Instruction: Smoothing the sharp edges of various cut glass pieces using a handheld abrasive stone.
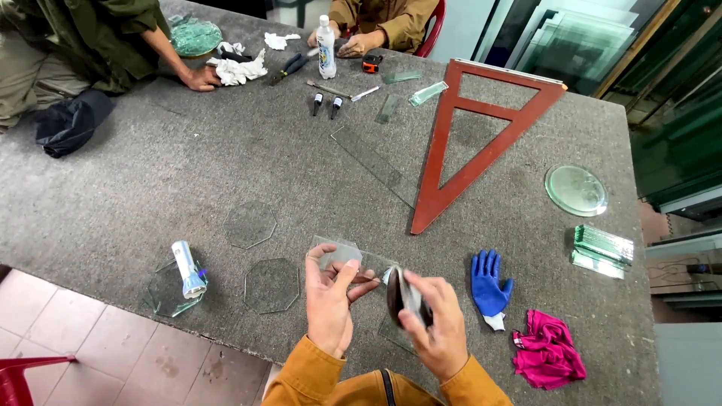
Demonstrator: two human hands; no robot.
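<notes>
The left hand (329,301) pinched a clear glass strip (353,258) at the table (150,180) edge; the right hand (432,323) gripped a dark pad (396,297) against its end. Beyond the strip lay the red triangle (481,135). Hard rubbing might have snapped the glass or cut a finger.

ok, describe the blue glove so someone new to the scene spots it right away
Start at the big red triangular frame lying on the grey table and follow its lower point toward the near edge. The blue glove lies flat there, fingers pointing away, just right of the person's right hand. It sits beside a crumpled pink cloth, the only blue, hand-shaped item there.
</notes>
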